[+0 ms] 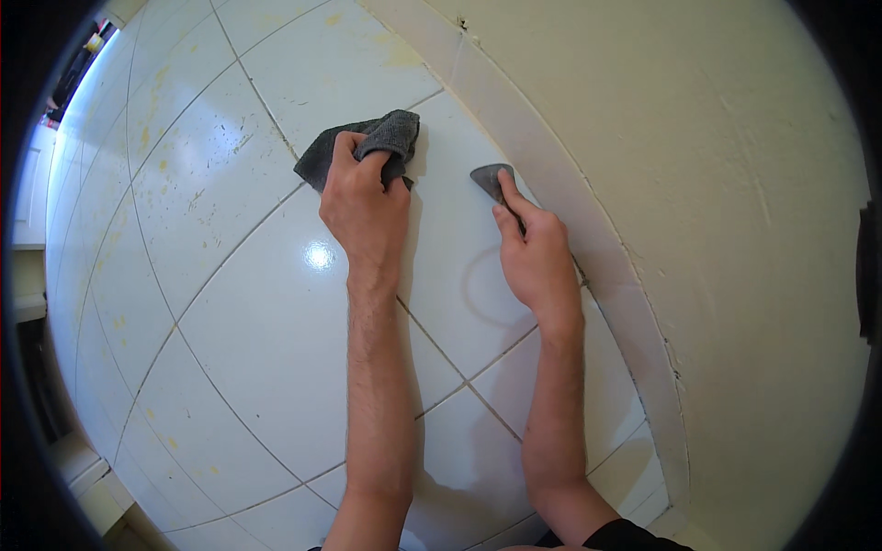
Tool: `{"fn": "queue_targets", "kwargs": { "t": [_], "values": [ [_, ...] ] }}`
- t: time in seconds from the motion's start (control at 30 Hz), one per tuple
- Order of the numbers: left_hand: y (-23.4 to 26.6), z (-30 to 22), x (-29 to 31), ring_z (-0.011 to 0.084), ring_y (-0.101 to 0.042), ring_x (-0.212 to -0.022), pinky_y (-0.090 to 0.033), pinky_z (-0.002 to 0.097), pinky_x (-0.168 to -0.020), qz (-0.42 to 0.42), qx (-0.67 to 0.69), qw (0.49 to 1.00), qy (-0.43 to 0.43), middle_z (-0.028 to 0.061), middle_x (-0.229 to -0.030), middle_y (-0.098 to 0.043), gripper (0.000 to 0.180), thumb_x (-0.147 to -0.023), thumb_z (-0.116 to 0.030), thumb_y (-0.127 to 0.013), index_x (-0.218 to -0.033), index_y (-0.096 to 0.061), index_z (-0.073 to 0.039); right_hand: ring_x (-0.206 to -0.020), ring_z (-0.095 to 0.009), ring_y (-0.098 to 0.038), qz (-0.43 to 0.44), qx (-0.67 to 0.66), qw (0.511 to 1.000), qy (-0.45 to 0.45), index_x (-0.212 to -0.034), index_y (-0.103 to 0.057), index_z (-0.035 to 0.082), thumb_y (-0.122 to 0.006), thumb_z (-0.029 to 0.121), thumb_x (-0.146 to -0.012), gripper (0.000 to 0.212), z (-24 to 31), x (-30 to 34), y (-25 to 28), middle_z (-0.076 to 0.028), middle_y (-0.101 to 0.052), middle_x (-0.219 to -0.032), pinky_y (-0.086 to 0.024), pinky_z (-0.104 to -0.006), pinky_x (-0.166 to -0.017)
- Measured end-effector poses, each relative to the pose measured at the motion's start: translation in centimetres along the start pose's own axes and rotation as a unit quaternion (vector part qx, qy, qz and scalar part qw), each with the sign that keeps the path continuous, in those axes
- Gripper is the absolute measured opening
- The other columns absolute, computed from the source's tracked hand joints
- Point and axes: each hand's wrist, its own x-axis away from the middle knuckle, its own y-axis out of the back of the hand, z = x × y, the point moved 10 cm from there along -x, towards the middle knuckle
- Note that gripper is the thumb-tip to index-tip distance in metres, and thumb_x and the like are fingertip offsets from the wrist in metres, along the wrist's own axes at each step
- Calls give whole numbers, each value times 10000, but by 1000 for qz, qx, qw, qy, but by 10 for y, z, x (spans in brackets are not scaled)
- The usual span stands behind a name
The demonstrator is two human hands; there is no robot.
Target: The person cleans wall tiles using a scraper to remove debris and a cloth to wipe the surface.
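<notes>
My left hand is closed on a dark grey cloth, which is bunched up and touches the white tiled floor. To its right, my right hand grips a scraper with a flat grey blade. Its handle is mostly hidden in my fingers. The blade lies close to the floor beside the skirting; whether it touches the tile I cannot tell.
Pale skirting tiles run along a cream wall on the right. Yellowish smears and dark specks mark the floor at the far left. White furniture or door frames stand at the left edge.
</notes>
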Motion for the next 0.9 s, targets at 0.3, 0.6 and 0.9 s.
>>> {"fn": "queue_targets", "kwargs": {
  "t": [0.3, 0.6, 0.9],
  "values": [
    [1, 0, 0, 259, -632, -741, -502, 375, -650, 7, 4, 1000, -2, 29, -1045, -631, 240, -723, 54, -656, -928, -744, -34, -704, -313, -588, 72, 45, 996, -1, -1439, -583, 63, -566, 192, -1031, 428, 9, -18, 11, -266, -645, -864, -498, -406, -727],
    [-1, -1, 0, 268, -645, -732, -510, 377, -631, 6, 11, 1000, -2, 44, -1018, -636, 275, -729, 75, -642, -960, -746, -32, -841, -391, -687, 96, 78, 992, -25, -1453, -557, 19, -538, 190, -1043, 444, 26, -15, 6, -285, -696, -963, -522, -453, -804],
    [-1, -4, 0, 265, -655, -831, -519, 399, -662, 0, -4, 1000, -1, 28, -1029, -635, 214, -713, 73, -677, -881, -747, -40, -782, -319, -548, 82, 66, 994, 14, -1454, -566, 48, -539, 188, -1050, 428, 23, -14, 8, -204, -602, -868, -471, -435, -748]
  ]
}}
